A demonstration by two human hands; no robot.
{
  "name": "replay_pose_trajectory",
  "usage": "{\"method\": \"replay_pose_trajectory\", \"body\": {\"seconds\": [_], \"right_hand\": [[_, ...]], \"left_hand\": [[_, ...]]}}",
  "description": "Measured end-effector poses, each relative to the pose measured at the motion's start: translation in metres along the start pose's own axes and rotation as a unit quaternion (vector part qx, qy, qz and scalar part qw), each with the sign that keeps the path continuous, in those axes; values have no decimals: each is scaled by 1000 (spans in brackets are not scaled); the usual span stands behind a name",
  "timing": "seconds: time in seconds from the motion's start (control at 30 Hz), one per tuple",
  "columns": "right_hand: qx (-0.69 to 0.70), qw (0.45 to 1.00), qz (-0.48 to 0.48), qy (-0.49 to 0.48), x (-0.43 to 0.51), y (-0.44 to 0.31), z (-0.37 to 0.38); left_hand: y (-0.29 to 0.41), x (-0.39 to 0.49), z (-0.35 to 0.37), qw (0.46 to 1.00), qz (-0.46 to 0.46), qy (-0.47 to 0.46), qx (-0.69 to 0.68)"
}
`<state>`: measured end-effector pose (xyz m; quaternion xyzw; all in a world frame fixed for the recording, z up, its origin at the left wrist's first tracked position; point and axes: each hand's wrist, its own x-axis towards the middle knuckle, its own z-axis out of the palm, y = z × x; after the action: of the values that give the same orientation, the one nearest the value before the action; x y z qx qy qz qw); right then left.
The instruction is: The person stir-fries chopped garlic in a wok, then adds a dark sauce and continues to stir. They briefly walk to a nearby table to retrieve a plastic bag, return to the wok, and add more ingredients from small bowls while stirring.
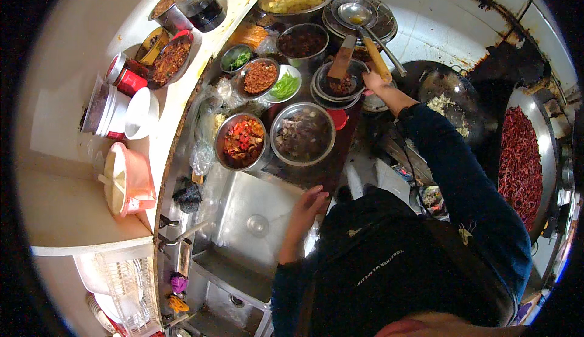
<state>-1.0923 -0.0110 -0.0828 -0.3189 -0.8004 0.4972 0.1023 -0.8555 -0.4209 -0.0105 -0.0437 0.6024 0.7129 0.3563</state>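
My right hand (pixel 377 82) is at the right rim of a small metal bowl (pixel 323 83) holding dark red seasoning, its fingers closed at the edge. A flat metal blade (pixel 343 58) leans in that bowl. The end of a wooden handle (pixel 377 58) crosses close over the hand. Under the bowl are other round dishes. My left hand (pixel 303 218) is empty, fingers apart, above the right side of the steel sink (pixel 237 204). Ahead of it stand a pot (pixel 303 134) of dark sliced food in liquid and a pot (pixel 242 141) of chopped red peppers.
A ladle (pixel 356 14) lies on stacked round lids behind. To the right are a blackened wok (pixel 449 95) with pale scraps and a large pan (pixel 522 163) of dried red chillies. Jars and bowls line the left shelf (pixel 171 122); a tap (pixel 187 234) reaches over the sink.
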Motion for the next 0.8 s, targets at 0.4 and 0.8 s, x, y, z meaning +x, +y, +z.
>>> {"method": "replay_pose_trajectory", "body": {"seconds": [0.4, 0.8], "right_hand": [[-6, 990, -78, -114, -59, -14, -64], [-21, 942, -184, -280, -221, -20, -79]], "left_hand": [[70, 88, 59, 999, 34, -3, -15], [26, 18, 61, 984, 43, 132, -112]]}}
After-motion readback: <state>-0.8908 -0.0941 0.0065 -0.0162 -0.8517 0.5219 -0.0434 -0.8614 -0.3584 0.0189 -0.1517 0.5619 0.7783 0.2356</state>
